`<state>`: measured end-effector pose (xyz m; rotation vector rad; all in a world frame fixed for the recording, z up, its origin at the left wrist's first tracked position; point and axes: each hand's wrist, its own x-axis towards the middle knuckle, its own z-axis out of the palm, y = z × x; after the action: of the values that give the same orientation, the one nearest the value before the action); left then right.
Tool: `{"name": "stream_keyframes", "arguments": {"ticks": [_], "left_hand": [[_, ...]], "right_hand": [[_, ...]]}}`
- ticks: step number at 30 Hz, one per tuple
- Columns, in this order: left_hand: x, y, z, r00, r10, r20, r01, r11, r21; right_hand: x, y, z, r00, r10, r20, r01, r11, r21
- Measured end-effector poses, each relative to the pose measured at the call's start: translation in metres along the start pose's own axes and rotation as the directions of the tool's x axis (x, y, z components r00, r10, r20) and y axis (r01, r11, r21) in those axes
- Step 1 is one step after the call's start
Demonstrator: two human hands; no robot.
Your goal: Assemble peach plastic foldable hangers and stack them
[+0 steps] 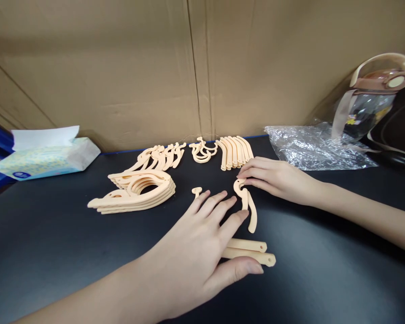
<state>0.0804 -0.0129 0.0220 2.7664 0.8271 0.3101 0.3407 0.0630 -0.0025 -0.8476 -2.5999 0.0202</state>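
Note:
My left hand (202, 243) lies flat on the black table (54, 252), fingers stretched out over two straight peach plastic pieces (256, 252), with the thumb against the lower one. A small hook end (196, 191) shows just beyond its fingertips. My right hand (276, 180) reaches in from the right, fingers extended, and its fingertips touch the top of a curved peach piece (249, 209) that lies between both hands.
A stack of peach hanger bodies (138, 191) lies to the left, with rows of similar parts (162, 157) and curved arms (234, 150) along the cardboard wall (155, 67). A tissue pack (43, 155) sits far left. Crumpled clear plastic (310, 146) and a bottle (371, 99) are at the right.

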Motion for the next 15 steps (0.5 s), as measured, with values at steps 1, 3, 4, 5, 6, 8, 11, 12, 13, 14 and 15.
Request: {"name": "stream_keyframes", "arguments": {"ticks": [1,3,4,5,6,8,11,12,13,14,15], "left_hand": [[-0.002,0.000,0.000,1.000,0.003,-0.008,-0.003,1.000,-0.008],[-0.007,0.001,0.002,1.000,0.002,-0.030,-0.003,1.000,-0.021],[-0.009,0.001,0.002,0.999,0.004,-0.037,-0.005,1.000,-0.028],[-0.010,0.001,0.003,0.999,0.008,-0.041,-0.009,0.999,-0.035],[-0.011,0.001,0.003,0.999,0.009,-0.038,-0.011,0.999,-0.043],[-0.011,0.003,0.003,0.999,0.017,-0.035,-0.019,0.998,-0.065],[-0.007,0.006,0.001,0.999,0.023,-0.047,-0.028,0.994,-0.107],[-0.005,0.007,0.000,0.999,0.025,-0.046,-0.030,0.993,-0.115],[-0.003,0.008,0.000,0.999,0.026,-0.044,-0.031,0.992,-0.119],[-0.002,0.008,-0.001,0.999,0.026,-0.042,-0.031,0.992,-0.119],[0.000,0.008,-0.001,0.999,0.024,-0.042,-0.029,0.992,-0.119]], "right_hand": [[0.000,0.001,0.000,1.000,-0.002,-0.018,0.002,1.000,0.017],[0.001,0.002,-0.001,0.999,0.002,-0.054,0.002,0.998,0.066],[0.001,0.003,-0.001,0.998,0.009,-0.066,-0.002,0.995,0.098],[0.001,0.004,-0.002,0.997,0.019,-0.071,-0.009,0.991,0.133],[0.002,0.005,-0.003,0.997,0.029,-0.071,-0.017,0.986,0.168],[0.002,0.006,-0.004,0.997,0.046,-0.055,-0.033,0.975,0.220],[0.001,0.007,-0.005,0.998,0.042,-0.043,-0.032,0.974,0.223],[0.001,0.006,-0.005,0.999,0.028,-0.043,-0.019,0.979,0.204],[0.001,0.006,-0.006,0.999,0.009,-0.036,-0.003,0.985,0.174],[0.000,0.005,-0.006,1.000,-0.013,-0.023,0.016,0.990,0.137],[0.000,0.004,-0.007,0.999,-0.033,-0.004,0.033,0.995,0.094]]}}
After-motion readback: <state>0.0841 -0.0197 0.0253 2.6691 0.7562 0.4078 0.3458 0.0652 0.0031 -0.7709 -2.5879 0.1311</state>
